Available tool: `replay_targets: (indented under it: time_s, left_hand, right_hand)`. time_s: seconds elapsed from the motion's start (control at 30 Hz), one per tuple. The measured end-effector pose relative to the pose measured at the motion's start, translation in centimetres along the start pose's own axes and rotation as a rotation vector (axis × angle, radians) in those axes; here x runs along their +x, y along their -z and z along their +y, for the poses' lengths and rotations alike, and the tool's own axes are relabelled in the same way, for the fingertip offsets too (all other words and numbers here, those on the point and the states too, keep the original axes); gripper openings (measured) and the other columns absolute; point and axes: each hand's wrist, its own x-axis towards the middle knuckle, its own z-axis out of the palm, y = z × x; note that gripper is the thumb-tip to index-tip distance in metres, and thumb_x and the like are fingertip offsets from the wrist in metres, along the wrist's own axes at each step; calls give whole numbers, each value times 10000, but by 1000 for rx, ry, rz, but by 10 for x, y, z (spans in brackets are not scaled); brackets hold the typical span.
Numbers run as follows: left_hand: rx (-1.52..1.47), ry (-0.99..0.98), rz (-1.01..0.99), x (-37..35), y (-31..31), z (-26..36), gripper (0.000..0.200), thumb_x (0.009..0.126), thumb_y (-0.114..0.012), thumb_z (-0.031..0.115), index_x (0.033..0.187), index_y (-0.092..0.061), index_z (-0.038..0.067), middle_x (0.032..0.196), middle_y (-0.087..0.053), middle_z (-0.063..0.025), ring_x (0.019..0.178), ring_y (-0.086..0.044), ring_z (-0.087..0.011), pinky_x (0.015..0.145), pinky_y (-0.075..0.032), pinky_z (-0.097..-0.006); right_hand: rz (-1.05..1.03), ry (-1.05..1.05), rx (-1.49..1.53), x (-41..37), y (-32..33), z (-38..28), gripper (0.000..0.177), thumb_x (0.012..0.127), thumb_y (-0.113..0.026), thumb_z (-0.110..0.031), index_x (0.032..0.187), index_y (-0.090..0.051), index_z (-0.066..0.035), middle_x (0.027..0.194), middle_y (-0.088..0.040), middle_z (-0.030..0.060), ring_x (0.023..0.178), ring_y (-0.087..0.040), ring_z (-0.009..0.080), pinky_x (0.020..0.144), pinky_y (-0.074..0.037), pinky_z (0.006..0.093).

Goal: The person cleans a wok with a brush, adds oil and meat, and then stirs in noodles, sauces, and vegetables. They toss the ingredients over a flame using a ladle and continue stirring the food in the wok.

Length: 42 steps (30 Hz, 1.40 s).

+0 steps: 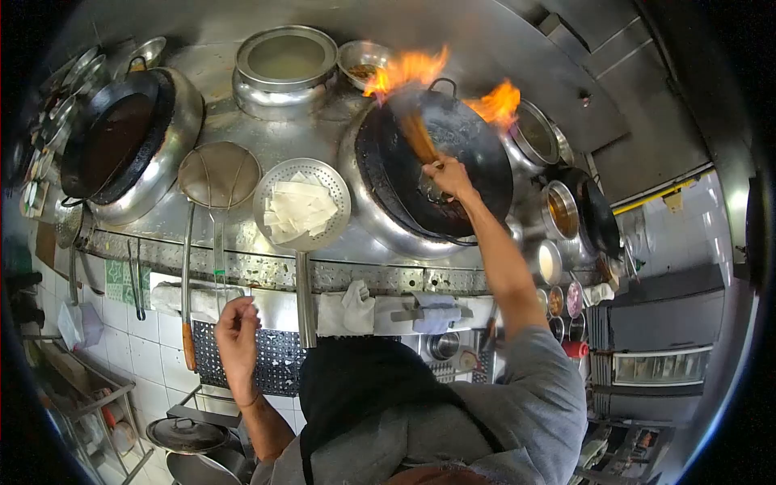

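In the head view my right hand (449, 178) is closed round a brown wok brush (419, 139), blurred by motion, over the black wok (477, 133). Flames (416, 69) rise beyond the wok's far rim. My left hand (237, 327) hangs in the air at the counter's front edge, fingers loosely bent and somewhat apart, with nothing visible in it. Beside it are the long handles of a round mesh strainer (219, 174). To the right of that strainer, a perforated skimmer (339, 182) bears a heap of flat white strips (303, 206), perhaps wide noodles.
A second wok (121, 145) with dark liquid sits at the left. At the back stands a steel pot (287, 61) of cloudy liquid, next to a small bowl (363, 63). Seasoning containers (559, 208) line the right side. Folded cloths (356, 309) lie along the front edge.
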Motion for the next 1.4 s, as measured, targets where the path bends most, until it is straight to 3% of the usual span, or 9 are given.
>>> replay_targets:
  time_s: [0.13,0.3,0.5,0.7,0.8,0.9,1.17,1.3,1.4]
  left_hand:
    - [418,-116,-161,11,-39,-43,212,852,-605,48,1054,-586,-12,1006,-592,-164,891,-587,-301,767,-477,-366]
    - [511,-81,-240,-7,-78,-74,628,813,-629,95,1338,-332,-79,1196,-489,-335,1111,-487,-494,955,-413,-461]
    - [501,-23,-259,-8,-65,-73,599,818,-564,46,1355,-331,-83,1166,-541,-355,1067,-553,-482,926,-449,-443]
    - [636,-56,-234,-34,-39,-69,576,816,-607,83,1328,-404,-89,1169,-558,-331,1076,-575,-431,917,-459,-414]
    - [625,81,-191,-45,-41,-41,562,789,-638,80,1290,-457,-101,1042,-623,-321,972,-646,-373,833,-496,-377]
    - [715,41,-189,-43,-35,-57,574,768,-651,62,1286,-464,-98,1029,-622,-327,934,-655,-363,812,-499,-394]
    - [628,-467,-57,-19,-113,-7,114,849,-609,51,878,-635,-56,842,-632,-200,779,-605,-342,724,-472,-389]
    - [404,-605,-366,-33,-211,42,129,866,-604,67,833,-630,-55,860,-634,-200,793,-610,-341,728,-473,-389]
    - [342,-808,-505,-34,-278,40,131,879,-586,65,867,-620,-61,873,-628,-188,833,-601,-361,761,-474,-395]
  right_hand:
    - [-402,-61,-29,-78,56,-34,602,796,-698,-367,1311,-531,-104,960,-691,156,874,-676,324,748,-536,419]
    - [-386,-88,-610,-121,119,11,501,809,-673,-337,1250,-581,-118,986,-684,156,930,-664,319,810,-528,427]
    - [150,-266,-645,-61,88,53,373,817,-650,-339,1071,-647,-65,1044,-660,201,998,-635,378,850,-519,449]
    - [-56,-25,-40,6,29,20,433,813,-659,-408,1112,-637,-94,1032,-672,172,981,-637,365,848,-514,448]
    - [216,-10,-49,15,15,16,423,814,-657,-407,1113,-642,-109,1037,-675,152,991,-627,371,871,-500,451]
    - [-4,-24,-183,6,17,1,430,808,-659,-378,1140,-619,-108,1035,-668,178,1004,-621,373,880,-493,453]
    - [-444,234,-482,-101,114,54,414,789,-647,-374,1058,-676,-61,1042,-663,194,970,-636,353,848,-505,429]
    - [-126,-201,-555,-151,177,104,498,791,-650,-417,1205,-620,-142,1048,-671,160,1000,-633,334,885,-487,409]
    - [195,-187,-242,-203,179,140,551,808,-637,-433,1260,-573,-124,1015,-668,207,982,-641,336,896,-482,418]
